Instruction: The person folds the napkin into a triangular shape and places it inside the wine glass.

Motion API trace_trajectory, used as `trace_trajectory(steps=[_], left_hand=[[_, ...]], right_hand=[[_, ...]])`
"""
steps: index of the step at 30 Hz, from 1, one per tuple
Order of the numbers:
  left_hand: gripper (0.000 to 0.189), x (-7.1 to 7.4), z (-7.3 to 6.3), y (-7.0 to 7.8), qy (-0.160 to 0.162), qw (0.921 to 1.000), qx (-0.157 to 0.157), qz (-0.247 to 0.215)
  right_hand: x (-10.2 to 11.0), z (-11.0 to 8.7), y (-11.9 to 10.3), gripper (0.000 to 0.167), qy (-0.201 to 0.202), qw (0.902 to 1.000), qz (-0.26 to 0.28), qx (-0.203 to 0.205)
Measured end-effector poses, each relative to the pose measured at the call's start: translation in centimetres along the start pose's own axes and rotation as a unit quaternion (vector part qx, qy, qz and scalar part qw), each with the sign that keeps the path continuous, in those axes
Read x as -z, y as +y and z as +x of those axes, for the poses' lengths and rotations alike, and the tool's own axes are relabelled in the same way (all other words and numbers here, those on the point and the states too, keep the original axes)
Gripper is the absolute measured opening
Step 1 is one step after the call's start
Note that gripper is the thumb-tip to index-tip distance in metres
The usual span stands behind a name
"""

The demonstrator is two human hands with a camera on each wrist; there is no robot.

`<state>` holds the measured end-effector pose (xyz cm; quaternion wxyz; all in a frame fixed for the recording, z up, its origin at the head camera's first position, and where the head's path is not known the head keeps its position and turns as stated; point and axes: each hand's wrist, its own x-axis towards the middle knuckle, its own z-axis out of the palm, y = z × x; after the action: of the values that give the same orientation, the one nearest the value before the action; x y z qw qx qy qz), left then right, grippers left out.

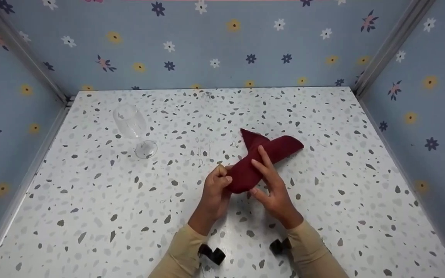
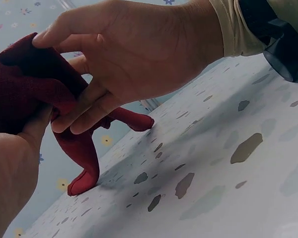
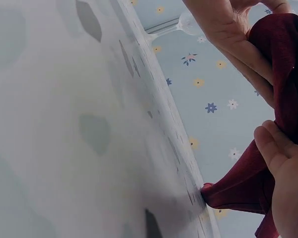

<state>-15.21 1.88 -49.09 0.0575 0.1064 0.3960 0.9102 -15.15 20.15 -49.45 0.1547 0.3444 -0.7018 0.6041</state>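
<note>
Through my cameras I see the left hand [image 1: 214, 193] pinching the raised near end of 1 dark-red cloth [image 1: 248, 158], whose far end meets the tabletop [image 1: 102, 204]. The right hand [image 1: 277, 192] rests spread, fairly straight fingers on it. 1 clear stemmed glass [image 1: 130, 122] stands upright, well leftward.

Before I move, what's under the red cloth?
The left-wrist view shows shadowed, speckled tabletop beneath the raised part of the red cloth. Two lower ends seem to touch down; whatever lies directly under those is covered.
</note>
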Motion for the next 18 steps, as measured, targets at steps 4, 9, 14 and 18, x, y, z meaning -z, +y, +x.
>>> trace_trajectory(steps=[4,9,14,18], left_hand=[[0.013,0.0,0.0,-0.1,-0.004,0.9999,0.010,0.008],[0.013,-0.1,0.0,0.0,-0.014,0.9990,0.026,0.034],[0.014,-0.1,0.0,0.0,-0.030,0.9969,0.037,0.063],[0.014,0.1,0.0,-0.1,-0.051,0.9940,0.038,0.089]], right_hand=[[0.3,-0.3,0.6,0.056,0.013,0.9998,0.012,-0.007],[0.6,-0.4,0.9,0.053,0.040,0.9987,0.013,-0.028],[0.6,-0.1,0.3,0.052,0.057,0.9976,-0.009,-0.039],[0.4,0.5,-1.3,0.050,0.072,0.9959,-0.032,-0.044]])
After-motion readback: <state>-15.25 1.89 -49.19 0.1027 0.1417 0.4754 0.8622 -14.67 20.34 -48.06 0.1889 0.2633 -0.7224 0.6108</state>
